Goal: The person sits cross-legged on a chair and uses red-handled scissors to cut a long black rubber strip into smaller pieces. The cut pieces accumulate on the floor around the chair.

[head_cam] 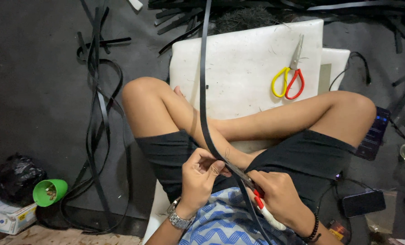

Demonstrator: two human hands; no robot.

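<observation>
Over the crossed legs, seen from the head camera, the left hand point(201, 170) pinches a long black strip point(204, 90) between thumb and curled fingers, while the right hand point(277, 197) is closed round a red-and-white handled cutter point(265, 209) whose blade lies against the same strip. That strip runs up across the white board point(248, 59) and out of the top edge. Yellow-and-red scissors point(289, 77) lie on the board. Loose black strips point(96, 113) coil on the dark floor near a green cup point(50, 191).
</observation>
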